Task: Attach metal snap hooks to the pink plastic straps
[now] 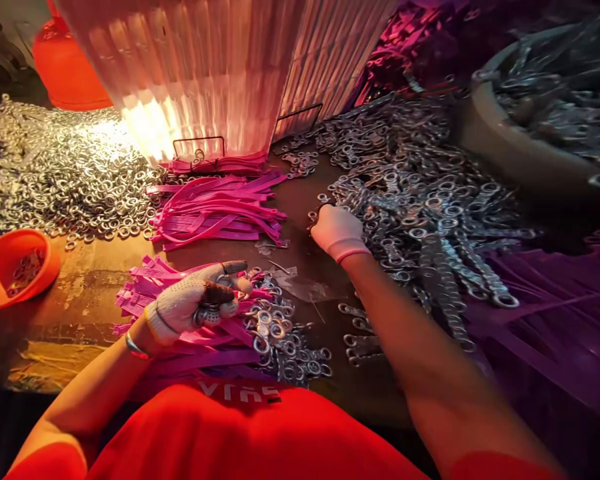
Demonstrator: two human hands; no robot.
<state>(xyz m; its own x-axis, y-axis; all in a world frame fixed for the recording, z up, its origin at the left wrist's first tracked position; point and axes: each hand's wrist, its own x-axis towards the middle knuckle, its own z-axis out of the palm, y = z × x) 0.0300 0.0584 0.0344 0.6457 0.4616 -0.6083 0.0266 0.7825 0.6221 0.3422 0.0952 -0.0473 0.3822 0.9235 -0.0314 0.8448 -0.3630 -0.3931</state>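
My left hand (190, 303), in a white knitted glove with dark-stained fingers, is over a bundle of pink straps (153, 277). Its fingers are half curled around a few metal rings (211, 315). Just right of it, the straps end in a cluster of metal ring fittings (277, 330). My right hand (337, 230), also gloved, is closed at the left edge of a heap of ring-ended metal links (395, 200). Its fingertips point away from me, so what they grip is hidden. Another bundle of pink straps (215, 210) lies flat between the hands, farther back.
A large heap of metal rings (80, 173) covers the left back. An orange scoop (45, 267) with rings inside lies at the left. Behind stands a corrugated panel (205, 80), beside an orange lamp shade (70, 67). A tub (510, 133) of metal pieces and purple straps (555, 313) are at right.
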